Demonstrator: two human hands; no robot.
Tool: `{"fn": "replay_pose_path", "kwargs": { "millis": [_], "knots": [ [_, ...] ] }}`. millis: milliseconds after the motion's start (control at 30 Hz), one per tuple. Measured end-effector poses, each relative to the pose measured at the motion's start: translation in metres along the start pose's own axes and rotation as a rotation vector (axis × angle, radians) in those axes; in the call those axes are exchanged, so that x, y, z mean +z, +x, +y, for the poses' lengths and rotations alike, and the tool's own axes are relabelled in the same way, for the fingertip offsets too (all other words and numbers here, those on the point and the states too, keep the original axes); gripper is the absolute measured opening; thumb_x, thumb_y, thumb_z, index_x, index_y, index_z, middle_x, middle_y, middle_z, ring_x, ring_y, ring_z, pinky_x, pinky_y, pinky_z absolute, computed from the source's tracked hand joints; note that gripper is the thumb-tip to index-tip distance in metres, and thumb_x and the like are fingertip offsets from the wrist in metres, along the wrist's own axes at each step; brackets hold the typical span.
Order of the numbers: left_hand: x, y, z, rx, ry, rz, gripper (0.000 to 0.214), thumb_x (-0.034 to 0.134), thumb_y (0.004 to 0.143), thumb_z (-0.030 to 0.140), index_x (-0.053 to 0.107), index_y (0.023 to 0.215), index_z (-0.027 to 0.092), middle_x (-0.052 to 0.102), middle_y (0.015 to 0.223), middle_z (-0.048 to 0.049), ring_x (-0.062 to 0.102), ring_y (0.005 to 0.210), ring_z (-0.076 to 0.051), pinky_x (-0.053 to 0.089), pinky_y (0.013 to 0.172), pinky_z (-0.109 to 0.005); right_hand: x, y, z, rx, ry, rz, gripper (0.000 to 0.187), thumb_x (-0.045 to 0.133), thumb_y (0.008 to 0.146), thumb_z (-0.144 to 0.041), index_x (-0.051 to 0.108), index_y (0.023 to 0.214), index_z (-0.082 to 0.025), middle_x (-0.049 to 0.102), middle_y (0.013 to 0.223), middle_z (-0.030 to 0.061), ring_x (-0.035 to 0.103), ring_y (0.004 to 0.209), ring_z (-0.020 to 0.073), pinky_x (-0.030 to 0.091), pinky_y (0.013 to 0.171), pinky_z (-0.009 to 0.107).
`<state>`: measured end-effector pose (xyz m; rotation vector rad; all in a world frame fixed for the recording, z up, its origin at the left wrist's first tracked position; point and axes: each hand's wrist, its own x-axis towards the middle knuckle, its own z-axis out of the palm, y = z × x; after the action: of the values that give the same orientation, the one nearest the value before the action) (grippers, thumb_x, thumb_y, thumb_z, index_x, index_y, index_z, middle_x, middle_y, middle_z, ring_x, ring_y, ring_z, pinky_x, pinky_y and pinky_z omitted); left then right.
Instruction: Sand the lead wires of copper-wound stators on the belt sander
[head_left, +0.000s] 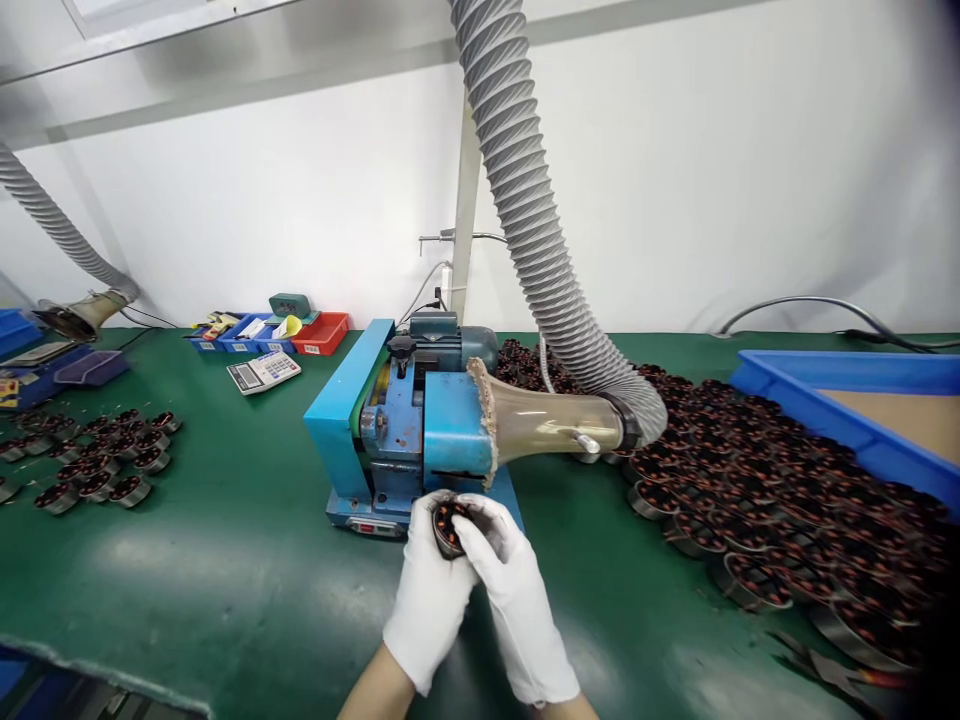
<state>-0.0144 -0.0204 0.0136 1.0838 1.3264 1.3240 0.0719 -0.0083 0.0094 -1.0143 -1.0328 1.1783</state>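
A round motor stator (pixel 448 530) with copper windings, black inside and a metal rim, is tilted between my two white-gloved hands. My left hand (pixel 433 590) is wrapped round its left and lower side. From the right, my right hand (pixel 501 560) grips it, thumb laid across its face. Directly beyond my hands stands a blue wire-stripping or grinding machine (pixel 454 430), whose exact kind I cannot tell. A clear yellowish suction hood (pixel 555 425) is fixed to its right side. The fingers behind the stator are partly hidden.
Many stators (pixel 780 510) cover the bench at right, beside a blue tray (pixel 847 420). Pliers (pixel 832 675) lie at the lower right. More stators (pixel 97 455) sit at left. A calculator (pixel 264 372) and small bins (pixel 321 333) stand behind. A grey hose (pixel 517 180) hangs from above.
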Motion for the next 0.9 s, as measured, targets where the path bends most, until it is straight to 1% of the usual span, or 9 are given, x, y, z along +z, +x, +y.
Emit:
{"fn": "replay_pose_path", "kwargs": {
  "millis": [100, 200, 367, 467, 600, 667, 733, 800, 900],
  "knots": [
    [0.005, 0.01, -0.002, 0.059, -0.017, 0.014, 0.036, 0.056, 0.073, 0.011, 0.05, 0.107, 0.021, 0.062, 0.111, -0.0096, 0.061, 0.102, -0.021, 0.046, 0.091, -0.036, 0.002, 0.01, 0.002, -0.034, -0.084, 0.032, 0.021, 0.066, 0.075, -0.037, 0.067, 0.09, -0.021, 0.072, 0.09, 0.0067, 0.066, 0.086, 0.0232, 0.053, 0.082, 0.036],
    [0.009, 0.015, -0.004, 0.085, -0.011, 0.024, 0.034, 0.058, 0.073, 0.013, 0.051, 0.105, 0.021, 0.06, 0.112, -0.01, 0.059, 0.103, -0.022, 0.045, 0.091, -0.036, 0.002, 0.015, 0.004, -0.065, -0.138, 0.078, 0.022, 0.065, 0.075, -0.037, 0.068, 0.088, -0.02, 0.073, 0.088, 0.0071, 0.066, 0.085, 0.0237, 0.054, 0.081, 0.037],
    [0.011, 0.018, -0.003, 0.088, 0.001, 0.024, 0.033, 0.059, 0.072, 0.014, 0.052, 0.104, 0.02, 0.059, 0.11, -0.0106, 0.058, 0.102, -0.022, 0.044, 0.092, -0.037, 0.001, 0.018, 0.005, -0.059, -0.09, 0.071, 0.021, 0.066, 0.072, -0.036, 0.068, 0.085, -0.019, 0.073, 0.086, 0.0068, 0.067, 0.082, 0.0234, 0.054, 0.079, 0.036],
    [0.012, 0.019, -0.002, 0.084, 0.002, 0.023, 0.034, 0.059, 0.071, 0.012, 0.052, 0.103, 0.02, 0.058, 0.109, -0.0103, 0.058, 0.104, -0.022, 0.043, 0.094, -0.037, 0.002, 0.019, 0.003, -0.036, -0.058, 0.096, 0.022, 0.068, 0.07, -0.036, 0.068, 0.084, -0.019, 0.073, 0.085, 0.0067, 0.066, 0.082, 0.0235, 0.054, 0.08, 0.037],
    [0.008, 0.009, -0.001, 0.065, -0.007, 0.007, 0.036, 0.061, 0.071, 0.011, 0.05, 0.104, 0.02, 0.06, 0.108, -0.0093, 0.06, 0.101, -0.021, 0.045, 0.091, -0.036, 0.001, 0.009, -0.001, -0.019, -0.031, 0.103, 0.021, 0.07, 0.069, -0.035, 0.068, 0.083, -0.019, 0.072, 0.083, 0.0062, 0.066, 0.08, 0.0231, 0.054, 0.077, 0.035],
    [0.0, -0.005, -0.002, 0.056, -0.008, -0.06, 0.04, 0.065, 0.069, 0.014, 0.049, 0.105, 0.021, 0.061, 0.103, -0.0078, 0.062, 0.095, -0.022, 0.048, 0.086, -0.035, -0.003, -0.004, -0.005, -0.007, -0.015, 0.07, 0.017, 0.071, 0.068, -0.033, 0.069, 0.079, -0.02, 0.072, 0.079, 0.0054, 0.067, 0.075, 0.0222, 0.055, 0.072, 0.033],
    [-0.011, -0.021, -0.003, 0.111, 0.003, -0.167, 0.046, 0.069, 0.067, 0.016, 0.049, 0.108, 0.022, 0.059, 0.105, -0.0069, 0.061, 0.097, -0.023, 0.049, 0.086, -0.035, -0.007, -0.019, -0.008, -0.002, -0.003, 0.039, 0.013, 0.075, 0.064, -0.031, 0.071, 0.07, -0.021, 0.071, 0.073, 0.0048, 0.066, 0.071, 0.0216, 0.055, 0.068, 0.031],
    [-0.022, -0.033, -0.005, 0.23, 0.046, -0.24, 0.05, 0.07, 0.068, 0.018, 0.048, 0.113, 0.024, 0.055, 0.11, -0.0065, 0.059, 0.103, -0.023, 0.048, 0.09, -0.035, -0.009, -0.032, -0.013, 0.013, 0.0, 0.033, 0.01, 0.078, 0.059, -0.028, 0.071, 0.061, -0.021, 0.071, 0.072, 0.0048, 0.065, 0.071, 0.0211, 0.055, 0.068, 0.029],
    [-0.03, -0.043, -0.008, 0.41, 0.17, -0.203, 0.053, 0.069, 0.069, 0.016, 0.048, 0.116, 0.029, 0.05, 0.112, -0.0047, 0.057, 0.106, -0.023, 0.047, 0.092, -0.035, -0.007, -0.036, -0.023, 0.143, 0.093, 0.063, 0.011, 0.08, 0.058, -0.028, 0.072, 0.059, -0.02, 0.07, 0.069, 0.0042, 0.063, 0.068, 0.0182, 0.053, 0.066, 0.027]
  ]
}}
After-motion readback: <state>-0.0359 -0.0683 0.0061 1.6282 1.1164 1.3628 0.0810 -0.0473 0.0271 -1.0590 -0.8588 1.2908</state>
